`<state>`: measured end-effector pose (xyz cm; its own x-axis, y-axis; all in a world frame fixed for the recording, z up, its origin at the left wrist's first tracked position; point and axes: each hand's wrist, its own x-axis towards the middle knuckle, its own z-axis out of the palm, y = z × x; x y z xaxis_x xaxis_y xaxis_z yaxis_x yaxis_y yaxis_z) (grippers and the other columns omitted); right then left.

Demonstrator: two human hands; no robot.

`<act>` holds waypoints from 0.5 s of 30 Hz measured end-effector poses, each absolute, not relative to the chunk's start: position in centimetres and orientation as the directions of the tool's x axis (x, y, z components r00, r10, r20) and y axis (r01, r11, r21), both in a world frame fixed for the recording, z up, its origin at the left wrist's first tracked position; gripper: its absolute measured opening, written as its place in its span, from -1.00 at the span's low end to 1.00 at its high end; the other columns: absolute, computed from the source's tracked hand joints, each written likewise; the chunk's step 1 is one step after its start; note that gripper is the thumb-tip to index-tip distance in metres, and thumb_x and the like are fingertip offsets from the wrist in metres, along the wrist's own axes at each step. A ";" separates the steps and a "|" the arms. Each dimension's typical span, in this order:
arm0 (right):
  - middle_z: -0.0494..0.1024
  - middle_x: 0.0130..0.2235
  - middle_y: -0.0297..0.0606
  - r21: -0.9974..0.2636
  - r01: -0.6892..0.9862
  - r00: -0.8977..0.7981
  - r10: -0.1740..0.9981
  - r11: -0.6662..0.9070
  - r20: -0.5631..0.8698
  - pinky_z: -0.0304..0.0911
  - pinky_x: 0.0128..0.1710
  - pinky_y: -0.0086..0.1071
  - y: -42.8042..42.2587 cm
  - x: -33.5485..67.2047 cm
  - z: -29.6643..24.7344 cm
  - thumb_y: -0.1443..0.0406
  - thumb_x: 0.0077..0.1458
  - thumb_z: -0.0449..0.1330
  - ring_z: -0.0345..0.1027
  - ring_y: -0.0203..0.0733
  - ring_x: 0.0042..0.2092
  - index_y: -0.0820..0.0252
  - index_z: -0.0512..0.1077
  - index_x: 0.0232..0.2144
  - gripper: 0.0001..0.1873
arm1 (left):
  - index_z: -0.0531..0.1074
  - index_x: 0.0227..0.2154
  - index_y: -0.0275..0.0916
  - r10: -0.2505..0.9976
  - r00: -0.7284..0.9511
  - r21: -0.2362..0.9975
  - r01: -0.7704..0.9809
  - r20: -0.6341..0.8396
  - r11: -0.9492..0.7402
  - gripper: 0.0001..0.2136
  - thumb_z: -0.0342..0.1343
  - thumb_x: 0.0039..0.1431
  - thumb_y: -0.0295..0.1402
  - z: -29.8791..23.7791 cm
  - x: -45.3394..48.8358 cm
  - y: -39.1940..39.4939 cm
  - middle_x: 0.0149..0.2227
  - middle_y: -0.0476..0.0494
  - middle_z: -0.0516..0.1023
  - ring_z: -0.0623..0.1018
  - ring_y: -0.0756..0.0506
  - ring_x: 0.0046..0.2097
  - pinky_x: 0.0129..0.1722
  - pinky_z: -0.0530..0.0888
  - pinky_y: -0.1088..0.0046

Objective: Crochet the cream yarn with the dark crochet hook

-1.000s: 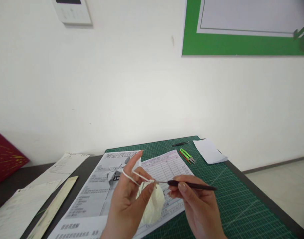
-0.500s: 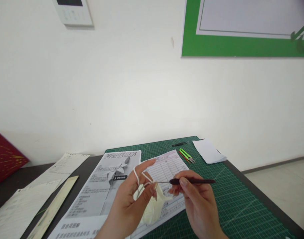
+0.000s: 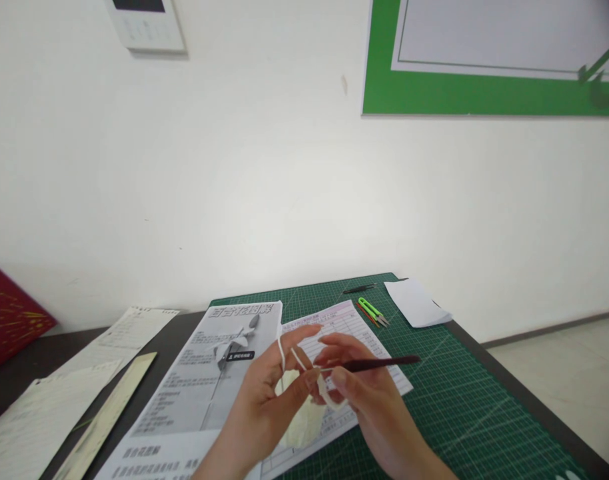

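The left hand (image 3: 262,410) pinches a cream crocheted piece (image 3: 300,427), and the white yarn (image 3: 281,345) runs over its raised index finger. The right hand (image 3: 379,410) is clenched on a dark crochet hook (image 3: 379,364), whose tip meets the piece just left of this grip. A stitch seems to be in work; the next pull calls for taut yarn. Below both grips lie a printed sheet (image 3: 209,380) and a green cutting mat (image 3: 459,400) on the table (image 3: 182,330).
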<state>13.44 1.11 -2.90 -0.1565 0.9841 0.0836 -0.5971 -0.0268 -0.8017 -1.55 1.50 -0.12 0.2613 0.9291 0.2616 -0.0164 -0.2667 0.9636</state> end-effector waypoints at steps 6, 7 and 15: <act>0.52 -0.55 -0.40 -0.820 -0.560 -0.247 0.969 -0.120 0.027 0.41 -0.59 -0.48 1.2 13.0 -3.5 0.26 -0.16 0.38 0.37 -0.36 -0.58 0.20 0.48 -0.36 -0.74 | 0.33 0.00 -0.05 0.950 0.247 0.979 -0.112 0.192 -0.169 -0.63 0.11 0.11 -0.36 -0.1 -1.1 1.3 -0.52 0.02 0.45 0.46 -0.04 -0.45 -0.37 0.36 0.42; 0.54 -0.55 -0.38 -0.812 -0.572 -0.245 0.969 -0.115 0.035 0.39 -0.62 -0.51 1.2 13.0 -3.6 0.27 -0.17 0.38 0.38 -0.36 -0.59 0.22 0.48 -0.39 -0.76 | 0.33 0.01 -0.07 0.955 0.234 0.979 -0.130 0.182 -0.154 -0.62 0.12 0.09 -0.35 -0.1 -1.0 1.3 -0.54 0.03 0.44 0.45 -0.04 -0.47 -0.38 0.35 0.43; 0.51 -0.51 -0.38 -0.755 -0.593 -0.418 0.908 -0.280 -0.009 0.39 -0.67 -0.51 1.2 13.0 -3.4 0.20 -0.08 0.32 0.39 -0.36 -0.58 0.20 0.37 -0.28 -0.68 | 0.34 0.01 -0.07 0.958 0.226 0.979 -0.138 0.178 -0.150 -0.61 0.14 0.08 -0.36 -0.3 -1.0 1.4 -0.55 0.05 0.41 0.44 -0.02 -0.51 -0.42 0.36 0.44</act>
